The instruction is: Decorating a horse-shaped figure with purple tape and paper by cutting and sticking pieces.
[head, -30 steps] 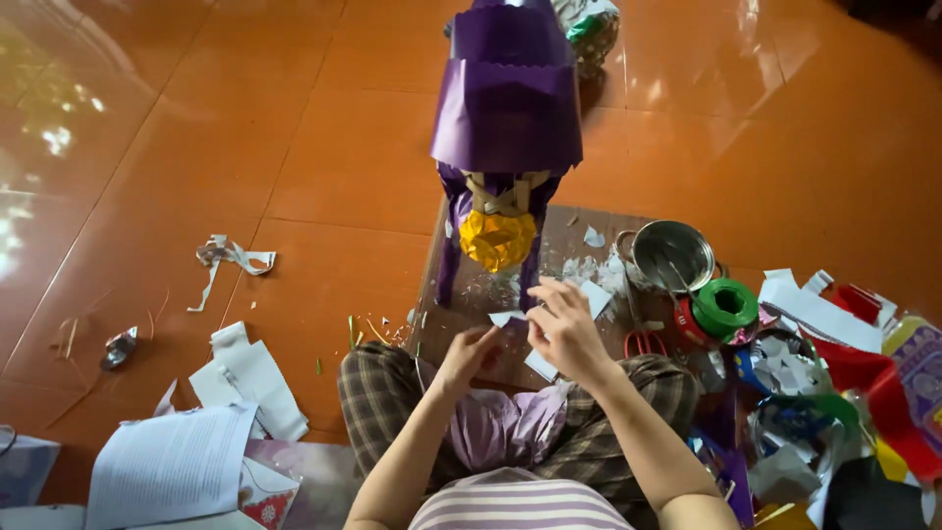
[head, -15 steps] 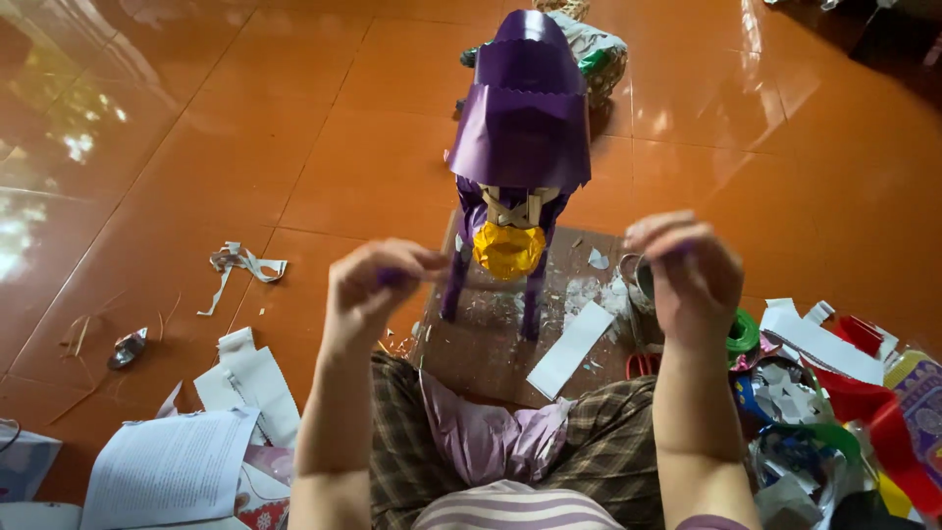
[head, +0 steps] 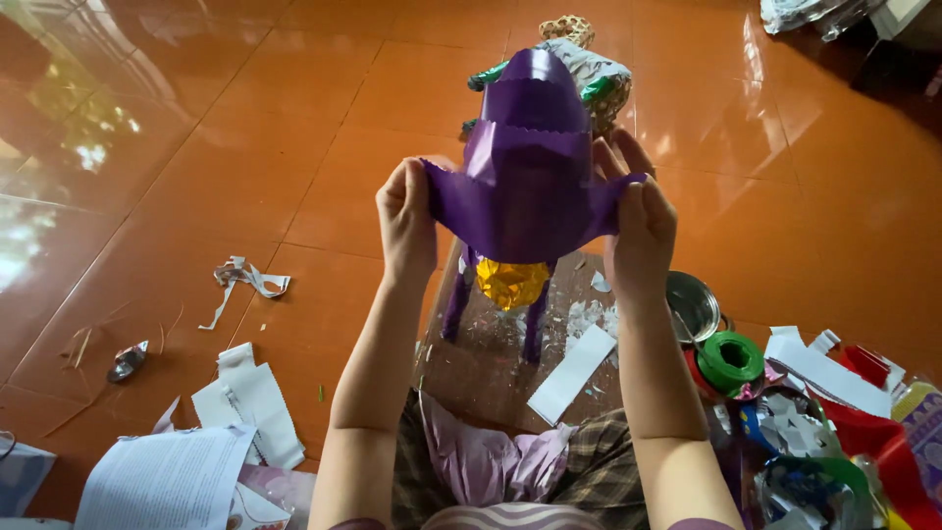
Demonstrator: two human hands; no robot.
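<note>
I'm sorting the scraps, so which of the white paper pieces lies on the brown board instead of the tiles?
The long white strip, lying slantwise on the brown board just inside the right forearm. The other white scraps lie on the orange tiles to the left.

My left hand (head: 410, 218) and right hand (head: 640, 236) are raised at either side of the purple paper figure (head: 530, 167), which fills the gap between them, so I cannot pass straight across. To the far left the orange tile floor (head: 196, 118) lies open, and I could sweep there freely. Near left, white paper scraps (head: 250, 397) and a printed sheet (head: 162, 481) litter the way. On the right, a metal tin (head: 690, 306), a green ribbon roll (head: 729, 361) and a heap of coloured foil (head: 834, 442) crowd the floor.
</note>
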